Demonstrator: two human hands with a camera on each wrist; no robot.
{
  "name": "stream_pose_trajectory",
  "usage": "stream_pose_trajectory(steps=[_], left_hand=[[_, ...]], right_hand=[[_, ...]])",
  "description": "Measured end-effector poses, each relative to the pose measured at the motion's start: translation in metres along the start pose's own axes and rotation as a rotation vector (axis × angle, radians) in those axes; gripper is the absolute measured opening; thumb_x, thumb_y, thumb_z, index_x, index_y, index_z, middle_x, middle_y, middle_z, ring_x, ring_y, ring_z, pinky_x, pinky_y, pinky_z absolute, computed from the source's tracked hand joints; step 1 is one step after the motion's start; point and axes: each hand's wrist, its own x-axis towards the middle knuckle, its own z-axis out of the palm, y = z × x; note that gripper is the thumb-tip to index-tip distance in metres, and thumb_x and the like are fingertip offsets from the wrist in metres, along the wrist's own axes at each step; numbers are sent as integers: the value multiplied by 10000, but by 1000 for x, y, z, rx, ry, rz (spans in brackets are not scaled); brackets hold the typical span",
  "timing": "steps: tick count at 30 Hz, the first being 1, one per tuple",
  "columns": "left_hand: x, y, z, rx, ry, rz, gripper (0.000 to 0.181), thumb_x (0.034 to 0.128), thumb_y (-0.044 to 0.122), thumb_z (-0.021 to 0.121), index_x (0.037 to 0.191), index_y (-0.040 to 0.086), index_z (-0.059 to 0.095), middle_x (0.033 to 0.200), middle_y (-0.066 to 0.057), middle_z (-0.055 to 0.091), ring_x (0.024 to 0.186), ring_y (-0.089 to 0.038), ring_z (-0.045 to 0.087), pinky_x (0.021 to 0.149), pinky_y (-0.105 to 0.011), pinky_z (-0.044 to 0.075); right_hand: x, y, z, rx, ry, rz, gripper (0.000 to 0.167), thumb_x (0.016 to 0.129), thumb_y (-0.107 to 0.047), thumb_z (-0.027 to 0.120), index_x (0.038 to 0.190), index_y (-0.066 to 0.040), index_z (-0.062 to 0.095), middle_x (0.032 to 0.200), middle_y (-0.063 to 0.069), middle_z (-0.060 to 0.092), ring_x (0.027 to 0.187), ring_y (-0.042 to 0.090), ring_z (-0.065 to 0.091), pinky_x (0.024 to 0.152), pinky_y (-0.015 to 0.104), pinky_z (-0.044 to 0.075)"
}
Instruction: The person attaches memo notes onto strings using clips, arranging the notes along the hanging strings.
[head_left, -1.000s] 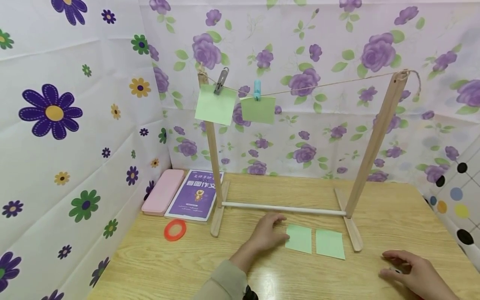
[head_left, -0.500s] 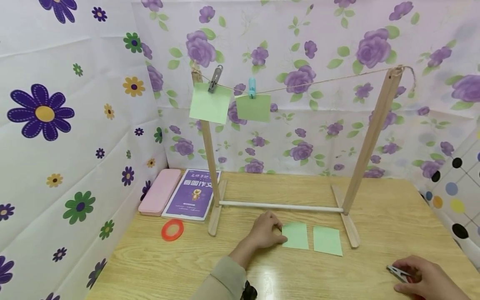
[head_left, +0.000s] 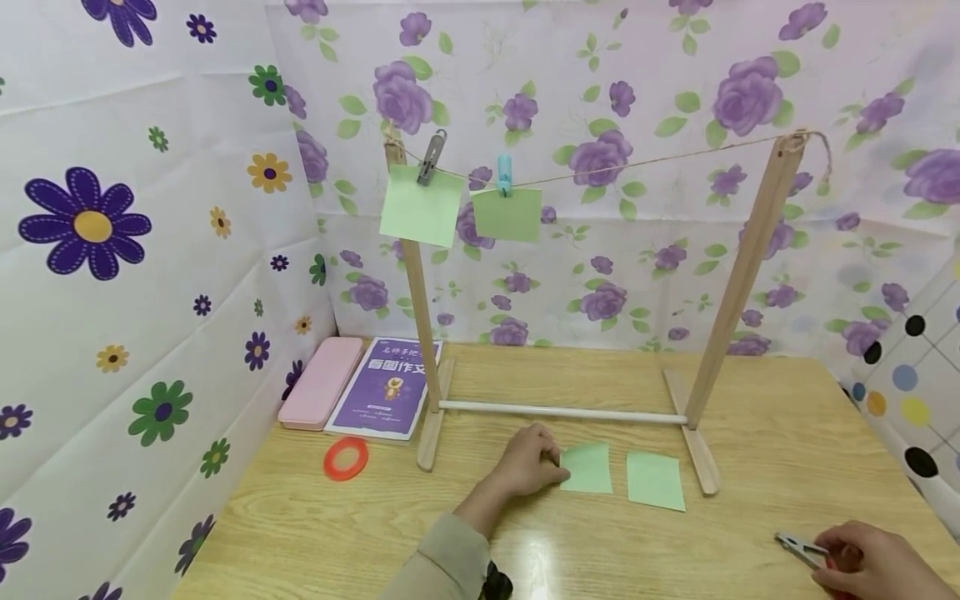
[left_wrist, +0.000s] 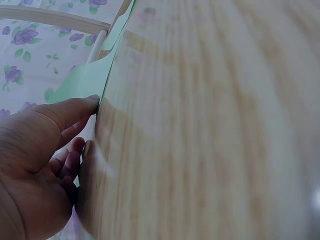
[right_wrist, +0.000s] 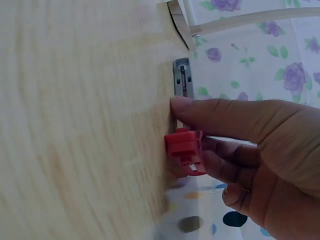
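Observation:
Two green sticky notes lie side by side on the table, the left note (head_left: pixel 588 469) and the right note (head_left: pixel 656 481). My left hand (head_left: pixel 528 462) pinches the left note's near-left edge; in the left wrist view its thumb presses the green paper (left_wrist: pixel 82 80), which lifts off the wood. At the right, my right hand (head_left: pixel 873 562) curls round a red clothespin (right_wrist: pixel 185 150). A grey clothespin (head_left: pixel 801 550) lies against it, pointing away from the fingers, with the thumb (right_wrist: pixel 187 107) over it. Parts of both clothespins are hidden by the fingers.
A wooden stand (head_left: pixel 742 287) holds a string (head_left: pixel 637 167). From it hang two green notes, under a grey clothespin (head_left: pixel 432 157) and a blue clothespin (head_left: pixel 505 175). A pink case (head_left: pixel 321 383), purple book (head_left: pixel 386 387) and red tape ring (head_left: pixel 346 458) lie left.
The left hand has closed on the left note's edge and drawn the note slightly left. My right hand has slid right along the clothespins, baring more of the grey one. The head view shifted a little.

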Motion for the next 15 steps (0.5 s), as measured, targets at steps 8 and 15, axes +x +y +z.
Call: stream_pose_trajectory(steps=[8, 15], left_hand=[[1, -3, 1, -21, 47, 30, 150, 883, 178, 794, 803, 162, 667, 951, 94, 567, 894, -69, 517, 792, -224, 470], [-1, 3, -1, -192, 125, -29, 63, 896, 101, 760, 924, 75, 708, 876, 20, 642, 795, -71, 568, 700, -208, 516]], right_hand=[[-1, 0, 0, 47, 65, 10, 526, 859, -336, 817, 1097, 108, 661, 869, -6, 670, 755, 165, 624, 611, 284, 569], [-2, -13, 1, 192, 210, 57, 721, 849, -518, 787, 1192, 100, 647, 868, -4, 694, 718, 142, 618, 550, 240, 535]])
